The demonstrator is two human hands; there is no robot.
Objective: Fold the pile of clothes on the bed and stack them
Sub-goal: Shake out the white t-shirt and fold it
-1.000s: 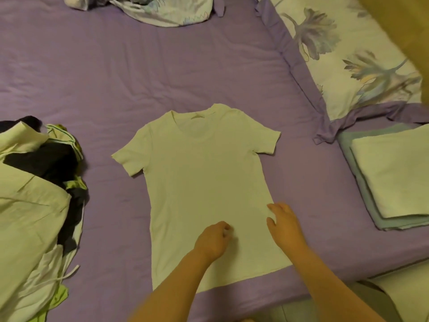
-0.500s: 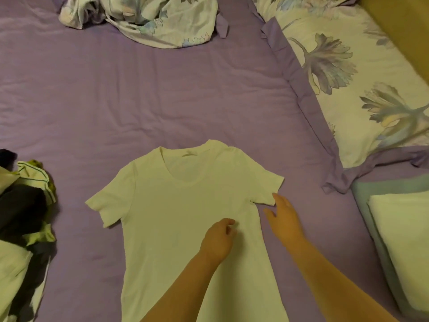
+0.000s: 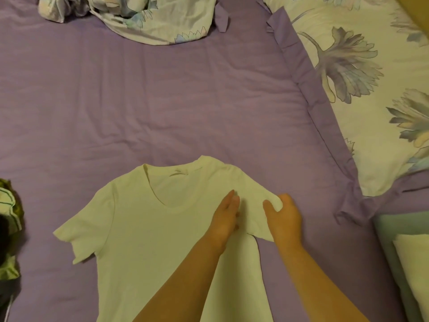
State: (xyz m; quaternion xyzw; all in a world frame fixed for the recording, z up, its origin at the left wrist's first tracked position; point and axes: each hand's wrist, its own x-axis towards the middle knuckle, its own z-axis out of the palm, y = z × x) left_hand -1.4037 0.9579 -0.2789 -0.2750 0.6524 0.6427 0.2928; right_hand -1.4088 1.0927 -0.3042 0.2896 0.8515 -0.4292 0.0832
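A pale short-sleeved T-shirt (image 3: 148, 233) lies flat, front up, on the purple bed sheet (image 3: 162, 108), neck pointing away from me. My left hand (image 3: 226, 219) rests flat on the shirt near its right shoulder, fingers straight and together. My right hand (image 3: 284, 219) grips the edge of the shirt's right sleeve, thumb over the cloth. The unfolded pile of clothes (image 3: 9, 228), green, black and white, shows only partly at the left edge.
A folded stack (image 3: 404, 256) of a pale piece on a grey-green one sits at the right edge. A floral pillow (image 3: 371, 89) with purple trim lies at the right. A crumpled floral cloth (image 3: 148, 17) lies at the top.
Both hands have moved up the shirt from its lower part to the right sleeve. My left hand has flattened out and my right hand has taken hold of the sleeve. The view has tilted upward.
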